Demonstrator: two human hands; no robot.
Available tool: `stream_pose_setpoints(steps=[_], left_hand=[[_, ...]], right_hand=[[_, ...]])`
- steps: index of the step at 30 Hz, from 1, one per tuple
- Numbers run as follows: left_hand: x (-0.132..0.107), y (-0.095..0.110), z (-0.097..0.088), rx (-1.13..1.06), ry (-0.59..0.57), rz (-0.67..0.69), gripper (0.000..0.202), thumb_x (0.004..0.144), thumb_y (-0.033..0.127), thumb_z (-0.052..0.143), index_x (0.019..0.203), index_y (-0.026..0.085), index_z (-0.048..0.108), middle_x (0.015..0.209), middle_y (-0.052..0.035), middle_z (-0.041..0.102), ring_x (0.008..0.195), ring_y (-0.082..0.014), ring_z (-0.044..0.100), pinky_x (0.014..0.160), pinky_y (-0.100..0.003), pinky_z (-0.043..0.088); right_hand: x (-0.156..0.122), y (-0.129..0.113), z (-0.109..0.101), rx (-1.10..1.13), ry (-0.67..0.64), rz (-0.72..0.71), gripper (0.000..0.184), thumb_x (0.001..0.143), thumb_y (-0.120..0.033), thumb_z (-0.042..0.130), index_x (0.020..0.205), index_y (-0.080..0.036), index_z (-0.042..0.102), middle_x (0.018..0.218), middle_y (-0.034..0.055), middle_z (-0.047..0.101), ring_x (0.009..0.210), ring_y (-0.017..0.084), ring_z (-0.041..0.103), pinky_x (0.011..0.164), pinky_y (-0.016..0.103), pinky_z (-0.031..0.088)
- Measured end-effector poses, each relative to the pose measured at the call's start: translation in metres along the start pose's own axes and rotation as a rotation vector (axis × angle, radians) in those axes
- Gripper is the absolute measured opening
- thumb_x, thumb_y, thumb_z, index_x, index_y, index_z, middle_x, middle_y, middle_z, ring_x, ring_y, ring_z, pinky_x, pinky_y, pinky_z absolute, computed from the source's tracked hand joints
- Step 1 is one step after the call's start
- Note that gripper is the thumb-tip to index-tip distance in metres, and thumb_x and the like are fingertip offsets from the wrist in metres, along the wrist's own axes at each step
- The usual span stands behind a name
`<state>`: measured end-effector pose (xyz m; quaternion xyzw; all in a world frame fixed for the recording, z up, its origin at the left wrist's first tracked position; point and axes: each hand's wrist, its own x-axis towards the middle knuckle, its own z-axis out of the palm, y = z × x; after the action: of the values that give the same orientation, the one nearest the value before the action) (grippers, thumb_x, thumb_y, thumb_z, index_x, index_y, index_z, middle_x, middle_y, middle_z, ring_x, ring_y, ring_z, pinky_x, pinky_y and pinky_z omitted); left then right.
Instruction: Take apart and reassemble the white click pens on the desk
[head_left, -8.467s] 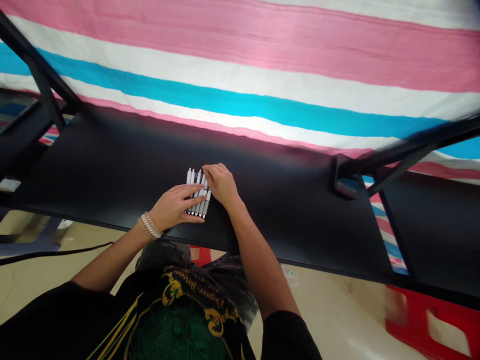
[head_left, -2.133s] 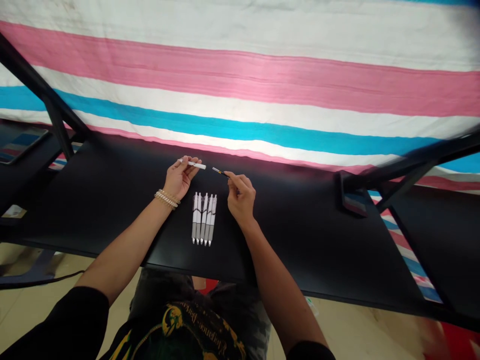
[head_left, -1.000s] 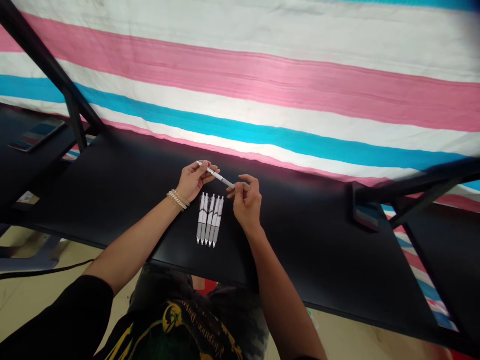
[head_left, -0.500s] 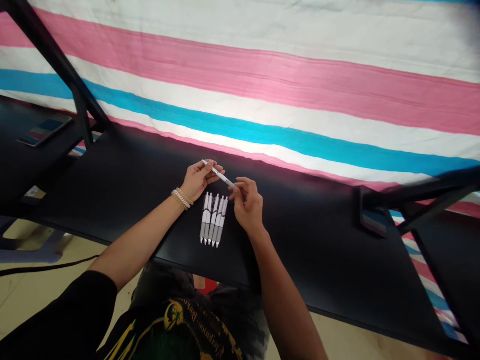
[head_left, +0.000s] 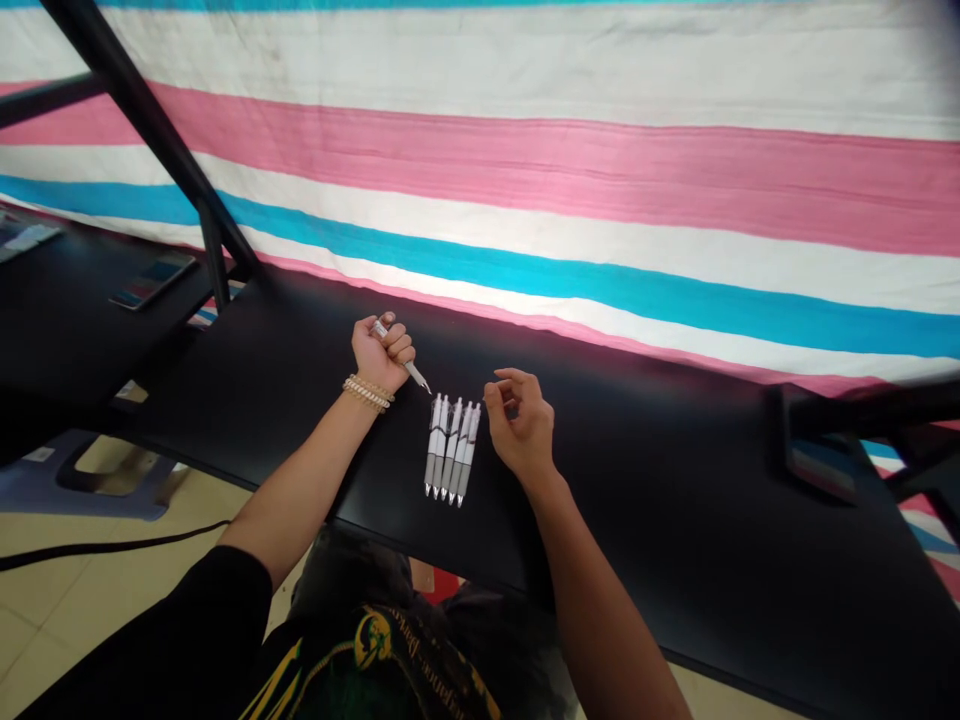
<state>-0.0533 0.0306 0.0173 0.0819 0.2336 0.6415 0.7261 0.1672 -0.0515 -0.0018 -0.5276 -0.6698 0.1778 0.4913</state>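
Five pens lie on the desk at five o'clock from my left grip, clamped round a sixth pen whose tip I should keep off them; my right grip, at their two o'clock, gapes empty.

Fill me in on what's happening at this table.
A person is handling pens at a black table. Their left hand is closed around a white pen, its tip angled toward the far end of a row of five similar pens. Those lie side by side, tips toward the person. The right hand is beside the row, fingers loosely curled, with nothing visible in it.
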Motion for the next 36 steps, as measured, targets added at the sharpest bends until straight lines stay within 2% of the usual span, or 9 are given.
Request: stream_pose_setpoints(steps=[7, 16, 21, 26, 28, 29, 33, 35, 36], left_hand=[[0.006, 0.0, -0.004, 0.038, 0.029, 0.039, 0.042, 0.1, 0.046, 0.035, 0.071, 0.019, 0.051, 0.048, 0.0081, 0.021, 0.036, -0.0064, 0.015, 0.035, -0.022, 0.017], [0.012, 0.015, -0.008, 0.06, 0.016, 0.081, 0.044, 0.101, 0.041, 0.03, 0.073, 0.018, 0.055, 0.048, 0.0078, 0.021, 0.035, -0.0065, 0.016, 0.035, -0.021, 0.018], [0.013, 0.018, -0.011, 0.047, 0.0, 0.085, 0.042, 0.101, 0.042, 0.035, 0.072, 0.018, 0.055, 0.047, 0.008, 0.024, 0.035, -0.0059, 0.017, 0.034, -0.021, 0.017], [0.015, 0.02, -0.013, 0.03, -0.021, 0.061, 0.042, 0.101, 0.04, 0.031, 0.074, 0.018, 0.055, 0.046, 0.0081, 0.023, 0.034, -0.0059, 0.017, 0.033, -0.022, 0.016], [0.016, 0.02, -0.012, 0.05, -0.02, 0.034, 0.042, 0.101, 0.042, 0.033, 0.073, 0.019, 0.053, 0.046, 0.0082, 0.024, 0.034, -0.0056, 0.018, 0.033, -0.021, 0.017], [0.016, 0.02, -0.011, 0.065, -0.017, 0.025, 0.042, 0.101, 0.045, 0.035, 0.071, 0.019, 0.051, 0.047, 0.008, 0.026, 0.034, -0.0053, 0.02, 0.033, -0.021, 0.018], [0.021, 0.016, -0.008, 0.148, 0.021, 0.053, 0.049, 0.095, 0.06, 0.048, 0.067, 0.021, 0.039, 0.055, 0.0036, 0.043, 0.038, -0.0056, 0.033, 0.036, -0.02, 0.026], [0.025, 0.012, -0.008, 0.211, 0.033, 0.075, 0.046, 0.092, 0.057, 0.055, 0.068, 0.021, 0.039, 0.061, 0.0014, 0.05, 0.043, -0.0068, 0.042, 0.041, -0.02, 0.034], [0.027, 0.01, -0.008, 0.245, 0.033, 0.089, 0.041, 0.092, 0.051, 0.058, 0.069, 0.021, 0.042, 0.064, 0.0005, 0.053, 0.047, -0.0074, 0.047, 0.044, -0.02, 0.038]], right_hand=[[0.001, 0.001, -0.002, -0.05, 0.014, 0.017, 0.019, 0.095, -0.034, 0.056, 0.11, -0.022, 0.058, 0.078, 0.0007, 0.068, 0.06, 0.014, 0.06, 0.061, 0.029, 0.052], [0.001, 0.001, -0.003, -0.079, 0.03, -0.003, 0.018, 0.094, -0.033, 0.057, 0.108, -0.021, 0.059, 0.075, -0.0004, 0.066, 0.056, 0.013, 0.057, 0.059, 0.028, 0.051], [0.001, 0.002, -0.004, -0.084, 0.017, -0.015, 0.017, 0.095, -0.032, 0.056, 0.108, -0.021, 0.059, 0.074, -0.0008, 0.065, 0.055, 0.013, 0.057, 0.06, 0.027, 0.049], [0.002, 0.001, -0.007, -0.1, -0.033, 0.01, 0.018, 0.095, -0.033, 0.055, 0.108, -0.021, 0.058, 0.07, -0.0013, 0.064, 0.054, 0.013, 0.057, 0.061, 0.028, 0.049], [0.003, 0.0, -0.013, -0.052, -0.162, 0.07, 0.022, 0.093, -0.035, 0.059, 0.11, -0.021, 0.056, 0.065, -0.0033, 0.063, 0.051, 0.012, 0.055, 0.056, 0.026, 0.046], [0.004, -0.001, -0.017, -0.004, -0.267, 0.111, 0.024, 0.093, -0.036, 0.06, 0.11, -0.021, 0.056, 0.063, -0.0043, 0.062, 0.049, 0.012, 0.055, 0.053, 0.024, 0.045], [0.005, -0.005, -0.036, 0.227, -0.793, 0.291, 0.026, 0.091, -0.043, 0.063, 0.102, -0.02, 0.059, 0.057, -0.0053, 0.062, 0.04, 0.01, 0.051, 0.04, 0.019, 0.037], [0.004, -0.007, -0.041, 0.273, -0.982, 0.347, 0.025, 0.089, -0.043, 0.065, 0.096, -0.019, 0.064, 0.055, -0.0046, 0.062, 0.036, 0.009, 0.049, 0.036, 0.018, 0.035], [0.003, -0.007, -0.042, 0.277, -1.031, 0.361, 0.025, 0.088, -0.043, 0.066, 0.093, -0.018, 0.066, 0.055, -0.0043, 0.062, 0.036, 0.008, 0.049, 0.036, 0.018, 0.035]])
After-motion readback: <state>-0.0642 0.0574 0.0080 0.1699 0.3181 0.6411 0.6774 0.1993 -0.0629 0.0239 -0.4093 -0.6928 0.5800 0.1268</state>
